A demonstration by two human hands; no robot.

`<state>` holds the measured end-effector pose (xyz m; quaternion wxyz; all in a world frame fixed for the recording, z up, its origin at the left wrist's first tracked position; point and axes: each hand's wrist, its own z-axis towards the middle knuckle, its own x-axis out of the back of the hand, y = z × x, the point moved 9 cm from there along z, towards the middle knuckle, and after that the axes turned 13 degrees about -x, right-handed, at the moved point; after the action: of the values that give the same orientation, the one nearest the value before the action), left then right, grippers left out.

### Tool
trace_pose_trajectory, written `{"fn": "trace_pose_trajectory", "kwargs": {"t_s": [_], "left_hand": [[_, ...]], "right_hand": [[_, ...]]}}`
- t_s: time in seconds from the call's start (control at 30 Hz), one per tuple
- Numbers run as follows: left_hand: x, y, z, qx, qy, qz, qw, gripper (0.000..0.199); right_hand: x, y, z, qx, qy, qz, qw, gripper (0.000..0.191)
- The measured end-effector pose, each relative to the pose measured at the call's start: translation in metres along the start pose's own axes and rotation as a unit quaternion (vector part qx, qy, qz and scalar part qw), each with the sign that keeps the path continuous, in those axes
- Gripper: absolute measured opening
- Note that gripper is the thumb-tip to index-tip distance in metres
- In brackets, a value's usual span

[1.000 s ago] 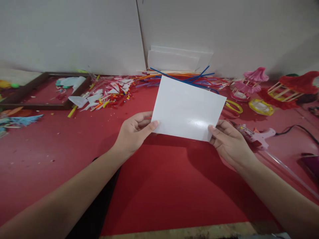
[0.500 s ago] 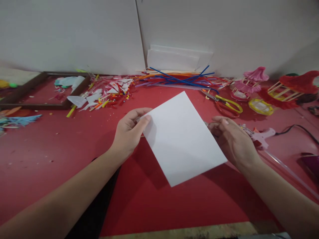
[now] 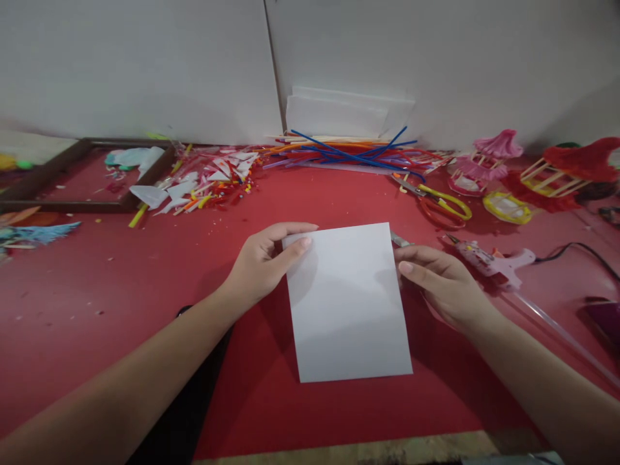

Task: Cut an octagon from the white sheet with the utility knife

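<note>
I note the person's left hand [image 3: 264,261] at eleven o'clock, thumb [image 3: 293,250] pinched over fingers [image 3: 290,228]; right hand [image 3: 443,284] at one, fingers half-curled.

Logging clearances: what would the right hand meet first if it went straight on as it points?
The right hand would likely meet the white card first; whether they touch is unclear.

A single camera, worn on the person's head, looks forward and down from above the near side of the glossy red tabletop [image 3: 314,197], across it to the upright, flat grey wall panels [image 3: 145,71]. The camera is close enough that the bare forearms [image 3: 145,365] run in from the lower corners, and the plain white rectangular sheet [image 3: 349,307] sits just below and right of centre
</note>
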<state>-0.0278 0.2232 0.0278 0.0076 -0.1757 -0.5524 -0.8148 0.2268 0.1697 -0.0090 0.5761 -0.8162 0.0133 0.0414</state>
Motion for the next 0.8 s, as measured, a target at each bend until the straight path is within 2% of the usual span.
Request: {"fn": "trace_pose_trajectory", "kwargs": {"t_s": [0.33,0.5,0.8], "left_hand": [[-0.007,-0.002,0.0,0.01,-0.055,0.016,0.998,0.033],[-0.015,-0.003,-0.003,0.015,-0.099,0.018,0.995,0.035],[-0.024,-0.001,-0.005,0.005,-0.147,0.025,0.989,0.036]], "right_hand": [[-0.001,0.005,0.0,-0.016,-0.008,-0.048,0.999,0.017],[-0.006,0.003,-0.002,-0.031,-0.022,-0.085,0.996,0.022],[-0.001,0.005,-0.001,-0.034,0.016,-0.122,0.992,0.03]]}}
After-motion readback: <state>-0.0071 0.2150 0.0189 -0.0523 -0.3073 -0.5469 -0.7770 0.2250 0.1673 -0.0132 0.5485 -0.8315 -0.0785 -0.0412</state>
